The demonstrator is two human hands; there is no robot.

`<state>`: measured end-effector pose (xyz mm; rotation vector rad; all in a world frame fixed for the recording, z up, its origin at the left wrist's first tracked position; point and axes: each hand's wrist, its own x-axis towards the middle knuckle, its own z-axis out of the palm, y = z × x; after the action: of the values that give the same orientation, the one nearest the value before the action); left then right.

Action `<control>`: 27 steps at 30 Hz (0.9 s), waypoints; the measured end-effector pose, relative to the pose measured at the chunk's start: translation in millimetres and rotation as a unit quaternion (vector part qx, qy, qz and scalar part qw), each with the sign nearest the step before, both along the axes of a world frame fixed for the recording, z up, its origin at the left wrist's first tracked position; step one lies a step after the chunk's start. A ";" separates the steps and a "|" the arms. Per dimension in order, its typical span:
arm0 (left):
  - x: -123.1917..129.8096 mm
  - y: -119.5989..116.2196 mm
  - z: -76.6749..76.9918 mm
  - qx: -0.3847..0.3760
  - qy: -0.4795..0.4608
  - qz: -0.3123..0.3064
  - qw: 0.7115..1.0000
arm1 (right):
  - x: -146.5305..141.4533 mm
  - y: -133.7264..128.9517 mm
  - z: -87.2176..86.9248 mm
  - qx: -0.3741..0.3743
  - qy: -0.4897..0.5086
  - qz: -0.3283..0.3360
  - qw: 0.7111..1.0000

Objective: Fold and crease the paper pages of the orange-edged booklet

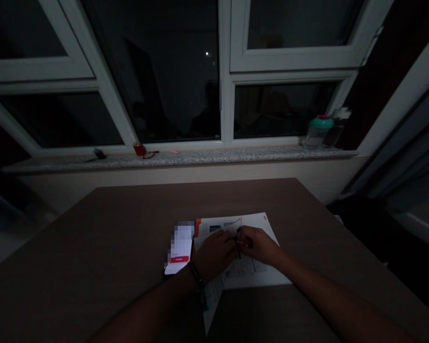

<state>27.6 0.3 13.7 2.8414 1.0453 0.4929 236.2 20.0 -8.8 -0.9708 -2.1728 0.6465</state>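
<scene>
Fingers (247, 232) of the right hand (260, 246) close narrowly on what appears to be a raised edge of a printed sheet (250, 267), meeting the left hand (216, 252), whose own grip is lost in the gloom. The paper lies directly beneath both hands on the wooden table (143, 209), one corner jutting toward seven o'clock. The work looks partway along: the paper is lifted and skewed, but no piece lies set apart, and whether it is folded or torn cannot be told. A dark wristband (195, 275) circles the left wrist. At nine o'clock, just beside the paper, glows a smartphone (180, 245); past the table at twelve, a speckled windowsill (207, 156) carries a teal-lidded bottle (319, 134) toward one o'clock and a small red container (139, 150) toward ten.
</scene>
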 end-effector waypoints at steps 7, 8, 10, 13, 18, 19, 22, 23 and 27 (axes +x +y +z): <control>-1.0 0.4 -2.6 -0.007 -0.003 0.004 1.000 | -2.1 1.5 3.2 0.004 -0.014 -0.025 1.000; -1.1 0.4 -2.5 -0.007 0.001 0.005 1.000 | -2.3 3.0 2.9 0.008 -0.011 -0.045 0.999; -1.2 0.2 -1.9 -0.006 0.005 0.008 1.000 | -2.5 6.1 2.2 0.014 -0.002 -0.080 0.997; -1.3 -0.6 -0.5 -0.009 0.001 0.005 1.000 | -2.7 9.0 1.4 0.011 0.010 -0.101 0.995; -0.9 -1.5 0.4 -0.009 -0.003 0.008 1.000 | -2.8 7.2 2.1 -0.033 0.016 -0.066 0.997; -0.8 -1.6 0.4 -0.011 -0.002 0.007 1.000 | -2.8 6.2 2.3 -0.040 0.014 -0.054 0.998; -0.7 -1.9 0.7 -0.013 0.001 0.011 1.000 | -2.9 4.2 2.5 -0.050 0.004 -0.035 0.998; -0.7 -1.9 0.9 -0.013 0.000 0.012 1.000 | -2.9 4.0 2.5 -0.050 0.002 -0.036 0.998; -0.6 -2.2 2.6 -0.011 -0.001 0.007 1.000 | -2.8 6.4 2.2 -0.022 0.002 -0.071 0.997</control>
<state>27.0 -1.9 16.3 2.8153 1.0653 0.4819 233.3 26.3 -6.5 -1.1352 -2.0725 0.6301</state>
